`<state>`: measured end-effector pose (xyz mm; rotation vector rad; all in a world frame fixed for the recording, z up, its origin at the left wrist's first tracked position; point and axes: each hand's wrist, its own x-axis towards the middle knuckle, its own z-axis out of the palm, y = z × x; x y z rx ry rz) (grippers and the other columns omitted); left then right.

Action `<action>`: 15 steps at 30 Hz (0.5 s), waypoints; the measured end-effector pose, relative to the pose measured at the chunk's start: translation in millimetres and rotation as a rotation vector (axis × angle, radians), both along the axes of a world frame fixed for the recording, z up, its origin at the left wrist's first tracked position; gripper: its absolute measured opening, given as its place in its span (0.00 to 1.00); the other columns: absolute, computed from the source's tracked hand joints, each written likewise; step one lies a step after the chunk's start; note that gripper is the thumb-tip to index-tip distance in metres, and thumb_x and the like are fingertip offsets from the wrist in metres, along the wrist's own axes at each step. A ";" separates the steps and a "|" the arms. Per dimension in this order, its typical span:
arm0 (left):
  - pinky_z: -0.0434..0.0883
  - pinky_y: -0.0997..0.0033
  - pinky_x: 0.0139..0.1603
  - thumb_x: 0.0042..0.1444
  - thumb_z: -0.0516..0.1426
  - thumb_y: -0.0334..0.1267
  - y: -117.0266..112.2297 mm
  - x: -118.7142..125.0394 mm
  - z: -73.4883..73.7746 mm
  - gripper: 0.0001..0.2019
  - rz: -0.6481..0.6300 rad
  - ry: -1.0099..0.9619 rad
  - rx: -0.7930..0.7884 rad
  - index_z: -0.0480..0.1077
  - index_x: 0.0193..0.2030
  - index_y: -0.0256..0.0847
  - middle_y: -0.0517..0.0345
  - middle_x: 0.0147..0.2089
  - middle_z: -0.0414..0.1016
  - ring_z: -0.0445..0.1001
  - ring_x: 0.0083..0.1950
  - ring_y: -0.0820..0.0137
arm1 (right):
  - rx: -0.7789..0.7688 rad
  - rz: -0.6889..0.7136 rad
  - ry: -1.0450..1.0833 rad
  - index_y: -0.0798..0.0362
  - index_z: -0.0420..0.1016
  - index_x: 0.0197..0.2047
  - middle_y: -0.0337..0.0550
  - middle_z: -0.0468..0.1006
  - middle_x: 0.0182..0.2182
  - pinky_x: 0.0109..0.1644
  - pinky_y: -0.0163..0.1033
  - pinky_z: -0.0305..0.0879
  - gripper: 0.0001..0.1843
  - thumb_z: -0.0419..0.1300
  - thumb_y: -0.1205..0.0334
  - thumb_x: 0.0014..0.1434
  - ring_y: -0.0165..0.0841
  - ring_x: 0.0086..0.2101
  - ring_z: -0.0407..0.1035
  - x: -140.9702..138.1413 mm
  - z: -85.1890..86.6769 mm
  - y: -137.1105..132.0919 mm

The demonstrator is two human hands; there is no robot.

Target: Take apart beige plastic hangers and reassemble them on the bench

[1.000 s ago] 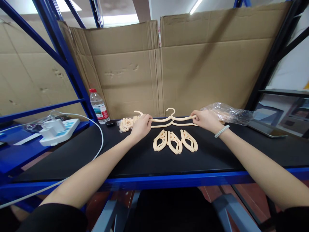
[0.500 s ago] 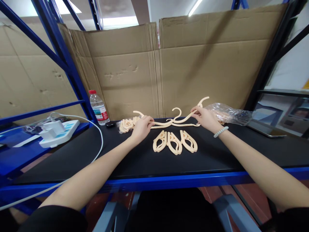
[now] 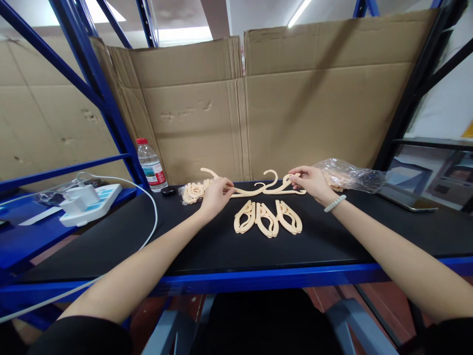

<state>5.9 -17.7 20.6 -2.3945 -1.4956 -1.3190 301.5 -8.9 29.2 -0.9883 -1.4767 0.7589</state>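
A cream folding clothes hanger (image 3: 248, 191) lies between my hands near the back of the black table, its hook pointing up. My left hand (image 3: 219, 193) pinches its left arm; a curved end piece sticks up behind the fingers. At the other side my right hand (image 3: 308, 181) grips the right arm, whose end section is folded back toward the middle. In front of them three folded hangers lie side by side: a left one (image 3: 244, 217), a middle one (image 3: 266, 220) and a right one (image 3: 288, 217).
A bagged pile of folded hangers (image 3: 192, 193) sits left of my left hand, by a black cap-like object (image 3: 169, 191) and a water bottle (image 3: 151, 167). A clear plastic bag (image 3: 351, 175) and a flat dark tablet-like device (image 3: 406, 197) lie right. A white power strip (image 3: 90, 204) stands far left.
My right hand has folded the hanger's right end section inward, from sticking up and out to lying back over the arm. My left hand has barely moved and keeps its hold.
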 end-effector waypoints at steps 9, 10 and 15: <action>0.71 0.71 0.34 0.54 0.59 0.33 -0.2 -0.5 2.6 0.05 0.035 -0.028 0.134 0.68 0.29 0.39 0.59 0.31 0.70 0.71 0.31 0.72 | -0.203 0.210 0.158 0.57 0.72 0.31 0.41 0.75 0.26 0.37 0.37 0.75 0.14 0.71 0.64 0.43 0.27 0.26 0.71 -5.7 -7.6 0.3; 0.71 0.71 0.34 0.54 0.59 0.34 -0.4 -1.0 3.3 0.05 0.041 -0.039 0.143 0.68 0.29 0.40 0.59 0.31 0.69 0.72 0.31 0.71 | -0.205 0.210 0.189 0.56 0.71 0.31 0.40 0.75 0.26 0.37 0.36 0.74 0.13 0.71 0.65 0.43 0.27 0.26 0.71 -5.6 -7.0 0.4; 0.69 0.71 0.35 0.55 0.59 0.35 -2.9 -1.8 7.1 0.05 0.091 -0.061 0.174 0.66 0.31 0.40 0.59 0.33 0.69 0.72 0.33 0.70 | -0.193 0.214 0.279 0.55 0.70 0.30 0.40 0.76 0.28 0.37 0.34 0.74 0.10 0.68 0.69 0.47 0.26 0.26 0.71 -5.0 -3.3 -1.0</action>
